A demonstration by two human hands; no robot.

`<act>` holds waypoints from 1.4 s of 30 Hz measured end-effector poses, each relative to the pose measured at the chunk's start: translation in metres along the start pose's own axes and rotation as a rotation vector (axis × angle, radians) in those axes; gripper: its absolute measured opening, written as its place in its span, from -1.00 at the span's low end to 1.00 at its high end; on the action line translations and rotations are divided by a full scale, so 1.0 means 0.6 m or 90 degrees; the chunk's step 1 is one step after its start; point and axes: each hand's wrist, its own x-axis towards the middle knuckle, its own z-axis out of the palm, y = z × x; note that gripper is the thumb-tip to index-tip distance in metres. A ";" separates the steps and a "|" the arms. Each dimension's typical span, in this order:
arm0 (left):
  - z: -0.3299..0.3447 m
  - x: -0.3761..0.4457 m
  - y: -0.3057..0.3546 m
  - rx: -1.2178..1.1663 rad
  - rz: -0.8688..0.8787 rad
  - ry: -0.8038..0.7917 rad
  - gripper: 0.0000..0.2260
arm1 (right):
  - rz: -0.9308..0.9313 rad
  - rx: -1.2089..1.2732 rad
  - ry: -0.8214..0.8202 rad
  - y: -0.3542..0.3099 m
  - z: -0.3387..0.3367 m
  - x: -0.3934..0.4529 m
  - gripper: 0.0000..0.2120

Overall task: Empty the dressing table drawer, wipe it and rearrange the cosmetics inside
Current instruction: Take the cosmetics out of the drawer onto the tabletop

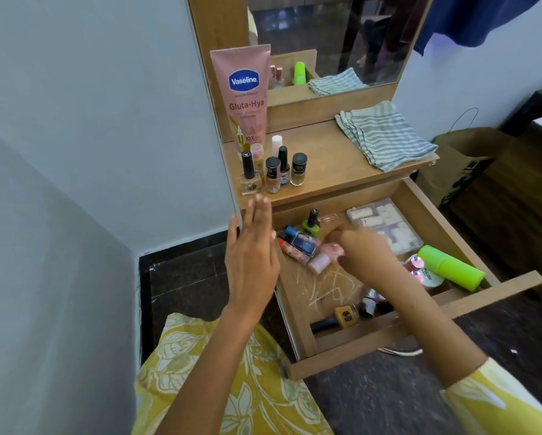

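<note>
Reaching into the open wooden drawer [426,202], the right hand [362,251] is seen blurred over a pale pink bottle [324,257]; whether it is gripped cannot be told. The left hand [252,246] is held flat, fingers straight, holding nothing. Upright nail polish bottles [274,171] crowding the tabletop edge could be toppled when more are set beside them.

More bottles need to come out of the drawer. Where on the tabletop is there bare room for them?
The tabletop is bare between the nail polish bottles and the striped cloth, back to the mirror base. Its left corner is crowded: bottles stand tight before the Vaseline tube.
</note>
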 end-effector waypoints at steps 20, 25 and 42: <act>-0.001 0.025 0.016 0.163 0.012 -0.118 -0.53 | 0.055 0.591 0.453 -0.017 -0.109 0.017 -0.65; 0.002 0.026 0.019 0.159 0.004 -0.097 -0.52 | 0.057 0.543 0.517 -0.033 -0.094 0.073 -0.66; 0.006 0.024 0.019 0.135 0.004 -0.060 -0.54 | 0.042 0.546 0.610 -0.061 -0.070 0.109 -0.65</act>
